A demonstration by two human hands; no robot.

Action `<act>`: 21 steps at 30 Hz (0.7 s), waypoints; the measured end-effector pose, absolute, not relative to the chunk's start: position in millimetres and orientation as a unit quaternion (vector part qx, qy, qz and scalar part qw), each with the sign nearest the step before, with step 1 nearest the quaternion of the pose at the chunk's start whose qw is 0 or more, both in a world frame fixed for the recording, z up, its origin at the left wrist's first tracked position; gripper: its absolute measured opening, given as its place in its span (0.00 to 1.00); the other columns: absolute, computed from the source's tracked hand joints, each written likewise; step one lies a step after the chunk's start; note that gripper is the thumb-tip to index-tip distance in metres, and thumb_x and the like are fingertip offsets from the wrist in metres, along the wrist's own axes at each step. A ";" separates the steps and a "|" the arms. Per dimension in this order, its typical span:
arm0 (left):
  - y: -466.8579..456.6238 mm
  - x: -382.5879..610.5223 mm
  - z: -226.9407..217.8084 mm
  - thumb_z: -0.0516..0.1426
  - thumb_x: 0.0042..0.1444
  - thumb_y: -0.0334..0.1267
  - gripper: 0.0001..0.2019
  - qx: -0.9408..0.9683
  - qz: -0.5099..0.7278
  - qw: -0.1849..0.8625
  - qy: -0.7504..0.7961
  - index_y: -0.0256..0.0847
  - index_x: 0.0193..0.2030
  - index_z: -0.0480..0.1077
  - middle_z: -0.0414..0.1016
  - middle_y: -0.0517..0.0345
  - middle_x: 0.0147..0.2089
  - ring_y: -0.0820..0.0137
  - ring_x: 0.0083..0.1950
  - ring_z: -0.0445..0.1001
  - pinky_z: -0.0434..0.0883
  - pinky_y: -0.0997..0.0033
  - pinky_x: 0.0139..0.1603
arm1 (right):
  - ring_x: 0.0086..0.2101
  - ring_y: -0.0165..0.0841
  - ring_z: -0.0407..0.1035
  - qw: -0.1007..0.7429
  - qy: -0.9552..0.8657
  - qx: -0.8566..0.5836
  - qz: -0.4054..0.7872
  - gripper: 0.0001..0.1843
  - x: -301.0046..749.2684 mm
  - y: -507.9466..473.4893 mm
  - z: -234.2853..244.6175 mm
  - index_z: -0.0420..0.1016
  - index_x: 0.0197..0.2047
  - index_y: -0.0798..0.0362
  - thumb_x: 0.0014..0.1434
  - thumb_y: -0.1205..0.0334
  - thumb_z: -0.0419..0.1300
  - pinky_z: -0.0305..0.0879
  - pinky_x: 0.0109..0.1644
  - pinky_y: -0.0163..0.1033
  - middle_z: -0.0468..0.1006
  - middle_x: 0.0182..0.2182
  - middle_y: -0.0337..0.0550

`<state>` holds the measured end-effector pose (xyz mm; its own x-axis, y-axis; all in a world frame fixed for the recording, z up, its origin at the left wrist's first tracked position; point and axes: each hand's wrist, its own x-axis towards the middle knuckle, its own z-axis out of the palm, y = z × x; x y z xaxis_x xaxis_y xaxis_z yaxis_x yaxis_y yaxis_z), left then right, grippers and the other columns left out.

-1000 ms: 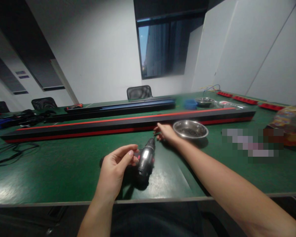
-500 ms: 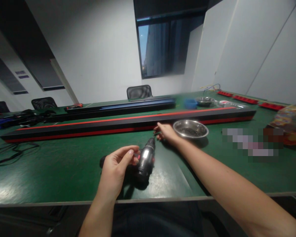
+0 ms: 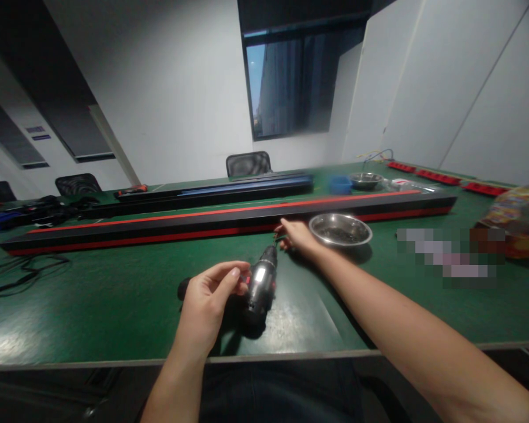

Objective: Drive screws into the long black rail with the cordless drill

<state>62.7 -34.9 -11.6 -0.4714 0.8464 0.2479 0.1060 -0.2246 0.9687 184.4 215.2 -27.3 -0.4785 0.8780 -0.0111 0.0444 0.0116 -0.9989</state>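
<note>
A black cordless drill (image 3: 261, 285) lies over the green table, its chuck pointing away from me. My left hand (image 3: 211, 294) is closed around its handle, fingers curled by a small red part on its side. The end of the handle shows as a dark shape left of the wrist. From the chuck a thin bit (image 3: 274, 239) sticks out. My right hand (image 3: 294, 238) pinches at the tip of that bit; whether a small screw is also there is too small to tell. Just right of this hand stands a shiny metal bowl (image 3: 340, 230) with small dark pieces inside.
Behind my hands a long black bar with red stripes (image 3: 194, 226) spans the green table (image 3: 127, 311). Farther back are more dark bars (image 3: 247, 187), a blue container (image 3: 340, 185) and a second metal bowl (image 3: 365, 181). Cables (image 3: 22, 273) lie left, a colourful bag (image 3: 518, 220) right.
</note>
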 end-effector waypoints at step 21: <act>-35.5 62.8 -5.3 0.63 0.61 0.48 0.14 0.450 0.635 0.259 0.572 0.40 0.46 0.81 0.83 0.54 0.42 0.71 0.35 0.78 0.73 0.75 0.39 | 0.17 0.28 0.69 0.339 -0.627 -0.381 0.589 0.20 184.2 212.3 -22.4 0.76 0.38 0.62 0.75 0.57 0.51 0.63 0.21 0.31 0.76 0.20 0.44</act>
<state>62.8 -35.5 -5.3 -0.4604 0.8440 0.2751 0.1864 -0.2111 0.9595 184.2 212.3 -22.4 -0.4799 0.8770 -0.0219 0.0779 0.0177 -0.9968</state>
